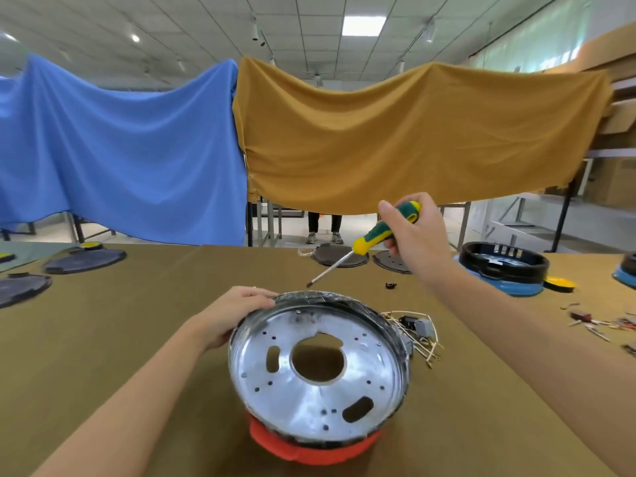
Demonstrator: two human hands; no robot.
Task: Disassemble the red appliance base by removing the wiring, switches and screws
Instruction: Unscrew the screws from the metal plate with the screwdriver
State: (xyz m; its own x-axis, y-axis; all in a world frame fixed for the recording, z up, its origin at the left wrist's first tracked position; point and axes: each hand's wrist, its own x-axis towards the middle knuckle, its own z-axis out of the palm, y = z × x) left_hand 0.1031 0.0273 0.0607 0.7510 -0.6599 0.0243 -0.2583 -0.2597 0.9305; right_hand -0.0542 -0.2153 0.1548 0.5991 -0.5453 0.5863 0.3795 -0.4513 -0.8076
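While left hand (237,313) steadies rim, red appliance base (318,373) tilted, silver plate exposed.

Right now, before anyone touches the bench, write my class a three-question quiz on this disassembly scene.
1. True or false: the right hand holds the screwdriver with its tip raised above the red appliance base.
2. Which part does the left hand grip? A) the metal pan's rim B) the wire bundle C) the blue and black base
3. Fill in: the loose wire bundle lies to the ____ of the pan.

Key: 1 true; 2 A; 3 right
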